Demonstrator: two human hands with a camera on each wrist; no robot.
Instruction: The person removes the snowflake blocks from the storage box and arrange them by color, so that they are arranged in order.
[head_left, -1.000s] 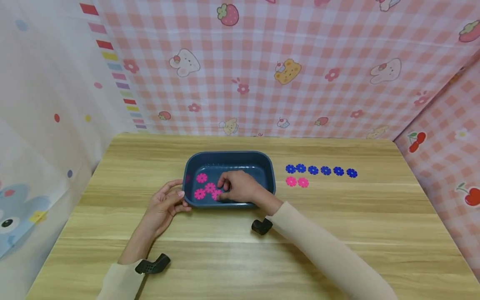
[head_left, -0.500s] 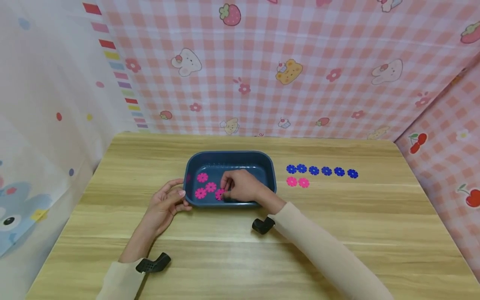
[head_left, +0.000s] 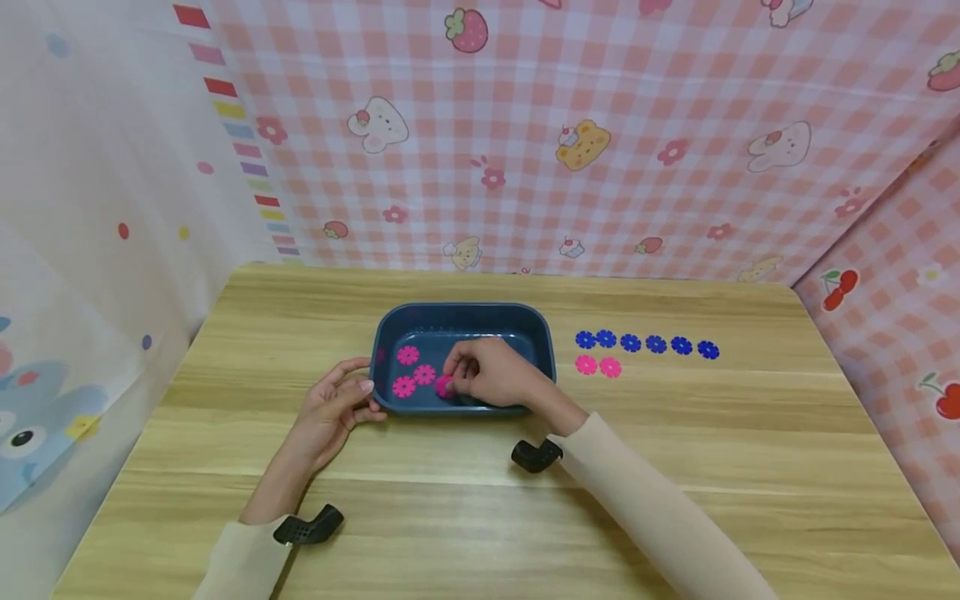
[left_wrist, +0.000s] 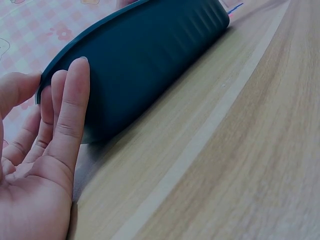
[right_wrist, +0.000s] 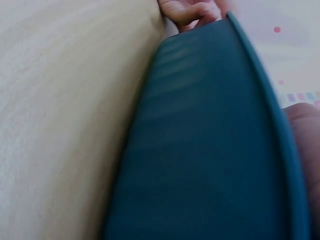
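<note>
A dark blue rectangular tray stands on the table in the head view. My left hand holds its left end; in the left wrist view the thumb is at the rim and the fingers lie against the outer wall. Inside the tray my right hand pinches a pink notched, flower-shaped disc between thumb and fingertips. Three more pink discs lie to its left on the tray floor. In the right wrist view the tray wall hides most of my right hand.
Right of the tray, several blue flower-shaped discs lie in a row on the wooden table. Two pink discs lie below the row's left end. A pink checked cloth hangs behind the table.
My right hand has drawn the pink disc slightly right along the tray floor and now pinches it. My left hand has stayed at the tray's left end.
</note>
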